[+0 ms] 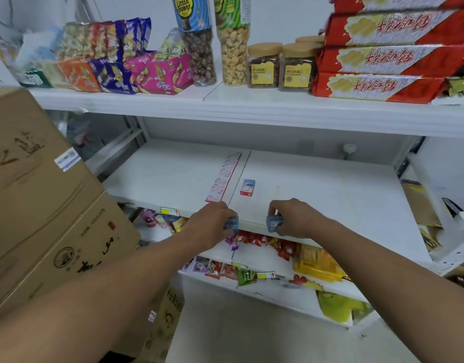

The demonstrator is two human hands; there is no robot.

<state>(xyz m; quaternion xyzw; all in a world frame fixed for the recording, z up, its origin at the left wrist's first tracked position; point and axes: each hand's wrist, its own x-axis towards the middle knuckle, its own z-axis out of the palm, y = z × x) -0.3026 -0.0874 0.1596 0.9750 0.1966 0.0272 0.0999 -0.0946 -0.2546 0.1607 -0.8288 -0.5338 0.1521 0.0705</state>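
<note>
Blue plastic, two small pieces of it, sits at the front lip of the middle shelf [330,195]. The left hand [212,226] pinches the left blue piece [231,223] and the right hand [293,218] pinches the right blue piece [273,224], the fingers of each curled narrow round its piece. Both pieces are held against the shelf's front edge, a little apart, one on either side of the seam between the two shelf boards. Each stands roughly upright, a little taller than wide. They are blurred and half covered, so I cannot tell which way they face, and no writing on them can be read.

Behind the hands on the same shelf lie one long label strip [223,176], running front to back beside the seam, and one small blue-and-red card [248,187].

On the upper shelf [252,111] stand two tall popcorn tubes. The blue tube [191,17] reads "Little Donkey" and "150", and the green tube [232,11] also shows "150". Beside them are two jars [264,65] with tan lids and yellow labels, with the lid of a third behind. Four red packs [382,57] are stacked at the right, their red characters upside down. Two cardboard boxes [29,153] with brush-written characters are stacked at the left.
</note>
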